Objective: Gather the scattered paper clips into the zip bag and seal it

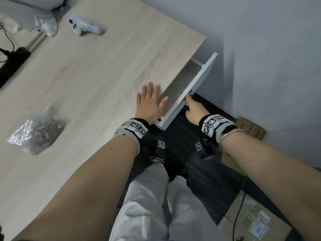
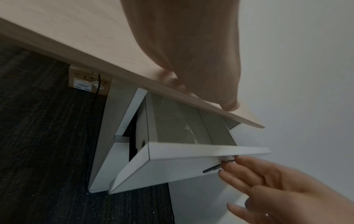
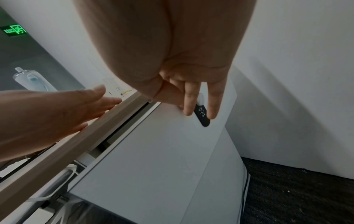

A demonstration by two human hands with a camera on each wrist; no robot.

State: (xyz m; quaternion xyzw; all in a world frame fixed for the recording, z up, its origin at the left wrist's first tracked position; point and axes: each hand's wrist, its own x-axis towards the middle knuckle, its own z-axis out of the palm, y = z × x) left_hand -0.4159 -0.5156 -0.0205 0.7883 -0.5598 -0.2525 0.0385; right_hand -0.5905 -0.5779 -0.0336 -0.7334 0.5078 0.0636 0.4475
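Observation:
A clear zip bag (image 1: pixel 37 133) holding a heap of metal paper clips lies on the wooden desk (image 1: pixel 97 70), far left of both hands. My left hand (image 1: pixel 150 100) rests flat and open on the desk edge, just above a pulled-out white drawer (image 1: pixel 196 87). My right hand (image 1: pixel 193 108) is at the drawer front (image 3: pixel 153 151). Its straight fingers (image 3: pixel 188 104) lie on either side of the black handle (image 3: pixel 202 116). The drawer's grey inside (image 2: pixel 178 121) shows no loose clips. Neither hand touches the bag.
A white game controller (image 1: pixel 85 26) and a crumpled white wrapper (image 1: pixel 46 26) lie at the far end of the desk, with a black device (image 1: pixel 12 63) at the left edge. Cardboard boxes (image 1: pixel 251 221) stand on the dark carpet to my right, by the wall.

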